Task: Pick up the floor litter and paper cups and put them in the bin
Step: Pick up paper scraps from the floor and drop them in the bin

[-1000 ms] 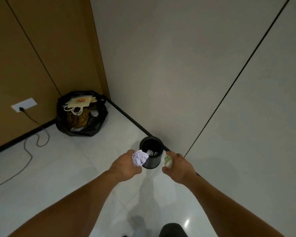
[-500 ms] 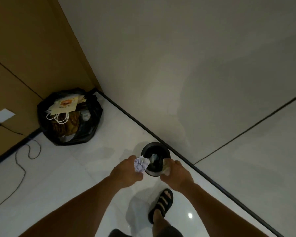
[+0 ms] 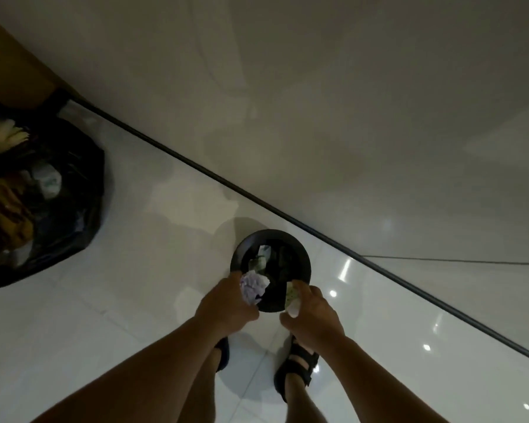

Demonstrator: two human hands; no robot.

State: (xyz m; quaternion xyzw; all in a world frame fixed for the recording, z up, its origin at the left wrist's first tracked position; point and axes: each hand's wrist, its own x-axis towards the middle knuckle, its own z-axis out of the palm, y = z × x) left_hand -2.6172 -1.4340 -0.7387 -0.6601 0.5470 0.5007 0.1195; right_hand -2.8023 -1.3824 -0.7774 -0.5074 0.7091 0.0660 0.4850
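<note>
A small round black bin (image 3: pixel 300 254) stands on the white floor close to the wall, with some paper litter inside it. My left hand (image 3: pixel 226 303) grips a crumpled ball of pale paper (image 3: pixel 253 286) over the bin's near left rim. My right hand (image 3: pixel 310 312) holds a paper cup (image 3: pixel 293 297) with a green print at the bin's near right rim. Both hands hover just above the opening.
A large black rubbish bag (image 3: pixel 58 209) full of waste sits at the left by the corner. A dark skirting line (image 3: pixel 257 199) marks where the floor meets the wall behind the bin. My sandalled feet (image 3: pixel 297 367) stand just short of the bin.
I have stepped closer and look more steeply down. The bin is now directly under my hands, and both hands have moved over its rim with the paper ball and cup still held.
</note>
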